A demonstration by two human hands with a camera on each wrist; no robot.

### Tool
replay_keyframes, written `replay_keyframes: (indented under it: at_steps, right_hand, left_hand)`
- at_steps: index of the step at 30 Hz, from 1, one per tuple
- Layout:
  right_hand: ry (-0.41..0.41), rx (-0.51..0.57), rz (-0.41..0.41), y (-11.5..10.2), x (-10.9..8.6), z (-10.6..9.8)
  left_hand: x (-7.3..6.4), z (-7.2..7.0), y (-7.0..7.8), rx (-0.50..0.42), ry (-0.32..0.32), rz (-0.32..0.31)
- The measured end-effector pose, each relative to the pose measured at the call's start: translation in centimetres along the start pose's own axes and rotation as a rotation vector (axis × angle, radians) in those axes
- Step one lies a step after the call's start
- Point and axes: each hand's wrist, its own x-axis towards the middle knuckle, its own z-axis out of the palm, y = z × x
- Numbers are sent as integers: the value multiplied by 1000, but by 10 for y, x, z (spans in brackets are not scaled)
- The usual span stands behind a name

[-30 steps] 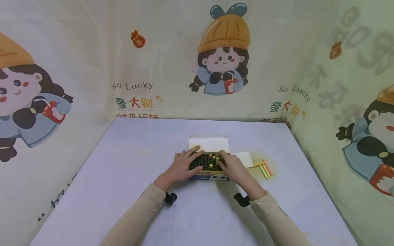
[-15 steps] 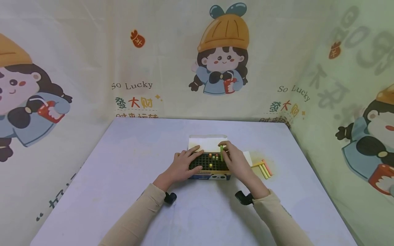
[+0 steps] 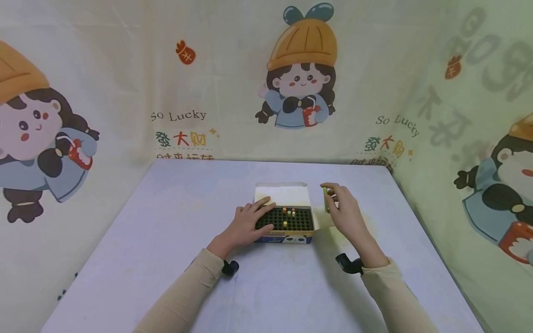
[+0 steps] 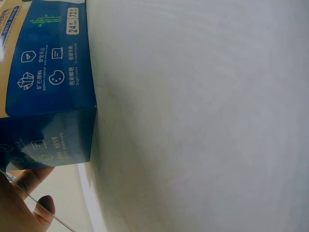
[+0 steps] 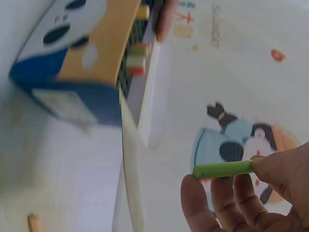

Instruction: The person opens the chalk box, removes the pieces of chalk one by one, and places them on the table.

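Observation:
A blue and yellow chalk box (image 3: 270, 239) with a panda print stands on the table, its top showing a black grid of holes. Several chalk sticks stand in the holes, among them a yellow chalk (image 3: 285, 224). My left hand (image 3: 245, 224) rests on the box's left end, fingers spread over the top and thumb near the front edge. To the right of the box, raised above the table, my right hand (image 3: 346, 212) pinches a green chalk (image 5: 224, 169) by its ends between thumb and finger.
The white lid (image 3: 281, 194) is folded back behind the box, and a side flap (image 5: 130, 179) sticks out on the right. An orange-yellow chalk (image 5: 34, 223) lies on the table in the right wrist view. A printed cloth (image 3: 233, 83) hangs behind the table.
My right hand has lifted the green chalk up from the box and carried it right, past the box's end. It now covers the loose chalks on the table. The left hand has stayed put.

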Motion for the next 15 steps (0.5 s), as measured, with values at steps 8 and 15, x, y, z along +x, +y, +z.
replay_keyframes:
  at_steps: [8,15]
  right_hand:
    - [51,-43,74,35,1,-29]
    - [10,-148,175,72,-3,-43]
  left_hand:
    - [-1,-2,-1,-10,12,1]
    - [0,-3,1,-17,12,11]
